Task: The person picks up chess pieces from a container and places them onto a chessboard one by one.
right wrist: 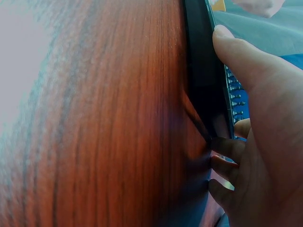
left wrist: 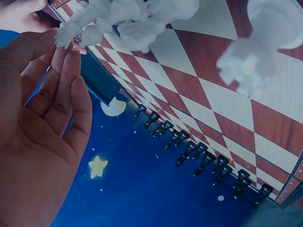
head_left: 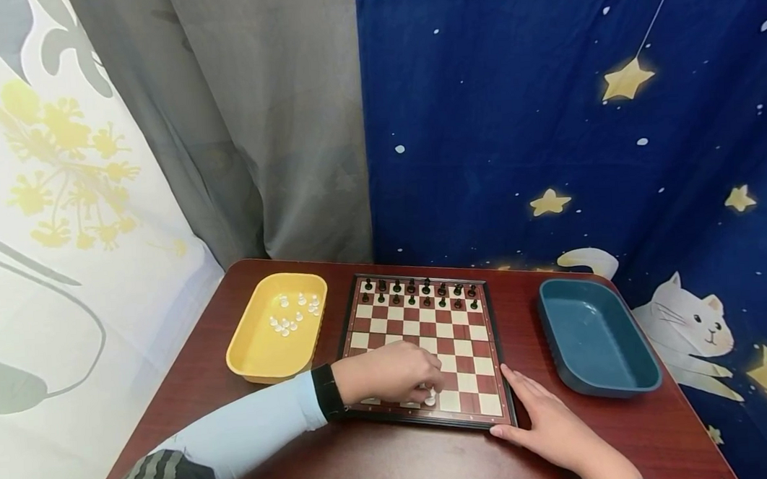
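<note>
My left hand (head_left: 390, 373) is over the near rows of the chessboard (head_left: 464, 365). Its thumb and fingertips pinch the crowned top of a white chess piece (left wrist: 68, 34). Beside it in the left wrist view stand other white pieces, including a white rook (left wrist: 246, 66) with a notched top. Much of that near row is hidden by the hand in the head view. My right hand (head_left: 552, 422) rests at the board's near right corner, fingers along the right side and thumb (right wrist: 236, 49) at the front edge. Black chess pieces (head_left: 427, 288) fill the two far rows.
Left of the board, a yellow tray (head_left: 250, 362) holds several white pieces (head_left: 285, 326). A dark blue tray (head_left: 596, 329) stands on the right of the brown table (head_left: 402, 463). Curtains (head_left: 449, 120) hang behind the table's far edge.
</note>
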Motion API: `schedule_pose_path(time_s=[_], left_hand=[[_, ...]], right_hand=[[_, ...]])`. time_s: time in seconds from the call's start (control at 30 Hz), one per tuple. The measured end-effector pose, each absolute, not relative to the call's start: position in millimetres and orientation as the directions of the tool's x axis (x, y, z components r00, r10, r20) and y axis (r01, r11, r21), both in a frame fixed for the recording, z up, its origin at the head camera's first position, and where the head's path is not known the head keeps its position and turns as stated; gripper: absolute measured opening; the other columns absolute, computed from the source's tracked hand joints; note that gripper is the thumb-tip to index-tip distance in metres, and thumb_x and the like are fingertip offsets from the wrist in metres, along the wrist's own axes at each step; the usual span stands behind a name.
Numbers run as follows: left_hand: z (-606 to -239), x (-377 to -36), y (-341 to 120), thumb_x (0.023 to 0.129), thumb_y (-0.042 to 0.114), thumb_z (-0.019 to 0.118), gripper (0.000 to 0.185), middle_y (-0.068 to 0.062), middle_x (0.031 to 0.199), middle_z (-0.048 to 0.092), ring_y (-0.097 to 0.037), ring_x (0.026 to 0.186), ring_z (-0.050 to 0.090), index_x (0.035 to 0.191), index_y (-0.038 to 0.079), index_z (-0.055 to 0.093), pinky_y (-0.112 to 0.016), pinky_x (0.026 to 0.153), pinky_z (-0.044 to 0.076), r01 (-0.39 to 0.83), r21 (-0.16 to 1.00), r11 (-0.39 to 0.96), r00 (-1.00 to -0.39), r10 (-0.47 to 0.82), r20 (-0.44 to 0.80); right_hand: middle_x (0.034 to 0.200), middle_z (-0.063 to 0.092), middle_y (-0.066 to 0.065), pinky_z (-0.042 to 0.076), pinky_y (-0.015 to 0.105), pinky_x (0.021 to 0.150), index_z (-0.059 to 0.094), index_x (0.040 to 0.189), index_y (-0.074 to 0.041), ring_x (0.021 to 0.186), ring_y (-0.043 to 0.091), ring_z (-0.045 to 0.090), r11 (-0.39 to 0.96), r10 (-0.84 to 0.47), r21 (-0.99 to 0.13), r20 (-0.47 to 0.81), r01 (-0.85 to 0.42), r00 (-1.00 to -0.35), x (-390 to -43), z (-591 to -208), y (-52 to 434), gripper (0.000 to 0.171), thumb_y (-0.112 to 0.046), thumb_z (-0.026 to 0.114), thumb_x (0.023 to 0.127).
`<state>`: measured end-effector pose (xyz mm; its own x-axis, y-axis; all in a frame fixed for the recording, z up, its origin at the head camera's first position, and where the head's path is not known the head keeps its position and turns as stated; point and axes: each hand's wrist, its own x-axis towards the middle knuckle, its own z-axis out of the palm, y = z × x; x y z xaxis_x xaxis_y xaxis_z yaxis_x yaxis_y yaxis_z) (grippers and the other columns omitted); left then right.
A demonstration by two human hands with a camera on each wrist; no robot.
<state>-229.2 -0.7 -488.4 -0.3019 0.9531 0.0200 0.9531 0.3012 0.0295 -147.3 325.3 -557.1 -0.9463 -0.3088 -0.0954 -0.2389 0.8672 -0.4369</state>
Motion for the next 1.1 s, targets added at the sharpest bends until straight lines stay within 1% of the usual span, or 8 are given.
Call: schedule_pose_path(time_s=[0.23, 0.37, 0.5, 0.57, 0.8, 0.93, 1.03, 1.1], left_hand=[[-487, -228, -3, 0.102, 0.027, 0.082, 0.012, 0.015, 0.102, 0.071, 0.007, 0.088, 0.06, 0.114, 0.026, 0.08, -0.015, 0.081, 0.051, 0.947, 0.034, 0.321, -0.321, 0.947, 0.003], [-483, -229, -6, 0.102, 0.028, 0.082, 0.018, 0.015, 0.106, 0.073, 0.005, 0.093, 0.063, 0.119, 0.026, 0.08, -0.016, 0.084, 0.052, 0.938, 0.057, 0.343, -0.343, 0.939, -0.008], [-474, -233, -14, 0.103, 0.029, 0.082, 0.022, 0.016, 0.111, 0.075, 0.004, 0.095, 0.064, 0.124, 0.026, 0.079, -0.018, 0.086, 0.053, 0.914, 0.089, 0.395, -0.396, 0.918, -0.013], [-468, -236, -19, 0.103, 0.031, 0.081, 0.023, 0.016, 0.111, 0.075, 0.004, 0.094, 0.064, 0.125, 0.025, 0.079, -0.019, 0.086, 0.054, 0.903, 0.099, 0.419, -0.42, 0.907, -0.008], [-452, -254, -53, 0.101, 0.038, 0.082, 0.029, 0.008, 0.109, 0.076, -0.002, 0.094, 0.067, 0.122, 0.019, 0.08, -0.028, 0.085, 0.057, 0.863, 0.126, 0.489, -0.499, 0.865, 0.056], [-447, -268, -79, 0.102, 0.037, 0.079, 0.026, 0.005, 0.112, 0.077, -0.008, 0.096, 0.07, 0.121, 0.019, 0.081, -0.032, 0.088, 0.058, 0.817, 0.179, 0.547, -0.569, 0.816, 0.103], [-442, -281, -101, 0.104, 0.033, 0.077, 0.024, 0.004, 0.115, 0.077, -0.013, 0.098, 0.072, 0.122, 0.018, 0.081, -0.034, 0.089, 0.059, 0.766, 0.23, 0.6, -0.636, 0.759, 0.137], [-439, -289, -116, 0.105, 0.03, 0.077, 0.021, 0.003, 0.113, 0.076, -0.015, 0.096, 0.073, 0.121, 0.017, 0.081, -0.035, 0.088, 0.059, 0.731, 0.267, 0.628, -0.676, 0.719, 0.161]], right_hand=[[0.167, 0.046, 0.026, 0.041, 0.072, 0.115, 0.035, 0.173, -0.009, 0.153, 0.049, 0.044, 0.867, -0.309, -0.436, -0.093, -0.24, -0.947, -148, -557, 325, 0.122, -0.085, 0.073, 0.085], [0.167, 0.047, 0.026, 0.041, 0.072, 0.115, 0.035, 0.173, -0.009, 0.152, 0.049, 0.045, 0.867, -0.309, -0.435, -0.088, -0.243, -0.947, -148, -557, 324, 0.122, -0.085, 0.074, 0.085], [0.167, 0.046, 0.026, 0.041, 0.072, 0.115, 0.035, 0.173, -0.009, 0.152, 0.05, 0.044, 0.868, -0.309, -0.436, -0.095, -0.24, -0.946, -148, -557, 324, 0.123, -0.086, 0.073, 0.085], [0.167, 0.046, 0.026, 0.042, 0.073, 0.115, 0.035, 0.173, -0.009, 0.153, 0.05, 0.044, 0.868, -0.31, -0.436, -0.098, -0.239, -0.946, -148, -557, 325, 0.123, -0.085, 0.073, 0.085], [0.167, 0.046, 0.027, 0.041, 0.073, 0.115, 0.034, 0.173, -0.008, 0.152, 0.05, 0.044, 0.87, -0.309, -0.432, -0.102, -0.237, -0.946, -148, -558, 326, 0.123, -0.086, 0.073, 0.085], [0.167, 0.046, 0.027, 0.042, 0.073, 0.114, 0.034, 0.173, -0.009, 0.152, 0.05, 0.044, 0.871, -0.308, -0.434, -0.112, -0.232, -0.945, -148, -559, 325, 0.124, -0.087, 0.072, 0.084], [0.167, 0.046, 0.027, 0.041, 0.073, 0.115, 0.034, 0.173, -0.009, 0.153, 0.051, 0.044, 0.87, -0.31, -0.435, -0.112, -0.233, -0.944, -148, -558, 325, 0.123, -0.086, 0.072, 0.085], [0.167, 0.046, 0.027, 0.041, 0.074, 0.114, 0.034, 0.173, -0.009, 0.152, 0.051, 0.044, 0.868, -0.311, -0.436, -0.108, -0.236, -0.944, -148, -558, 325, 0.123, -0.085, 0.073, 0.085]])
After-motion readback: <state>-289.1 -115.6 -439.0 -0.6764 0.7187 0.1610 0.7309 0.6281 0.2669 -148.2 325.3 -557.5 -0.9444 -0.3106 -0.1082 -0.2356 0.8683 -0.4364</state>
